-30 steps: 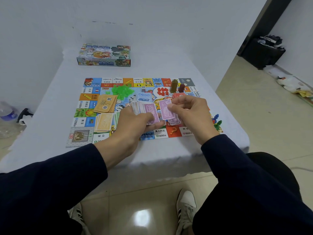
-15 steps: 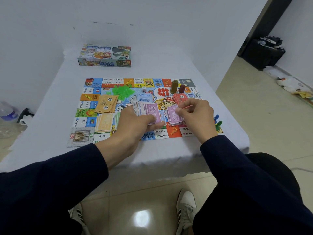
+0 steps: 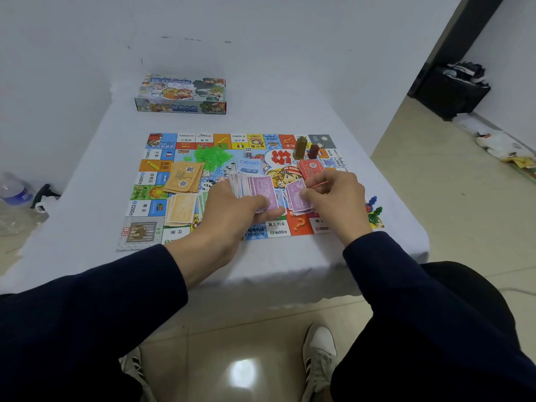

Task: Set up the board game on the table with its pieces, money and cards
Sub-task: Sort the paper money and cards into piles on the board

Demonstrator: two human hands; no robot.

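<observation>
The colourful game board (image 3: 185,140) lies flat on the white table (image 3: 275,111). Over its near half, my left hand (image 3: 232,216) grips a fanned stack of play money (image 3: 255,190) with a purple 5000 note on top. My right hand (image 3: 336,201) rests its fingers on a small pile of purple notes (image 3: 295,195) lying on the board and pinches a thin red-edged note (image 3: 317,184). Orange card stacks (image 3: 184,177) and beige notes (image 3: 181,208) lie on the board's left part, beside green plastic pieces (image 3: 210,156).
The game box (image 3: 181,95) stands at the table's far left. A die (image 3: 248,152), a red card pile (image 3: 311,168), olive and dark red tokens (image 3: 300,147) and coloured pawns (image 3: 374,208) sit on the board. A black bin (image 3: 452,91) stands on the floor at right.
My right hand carried a purple note down from beside the fan onto the small purple pile and now rests on it. My left hand has kept the fanned money still.
</observation>
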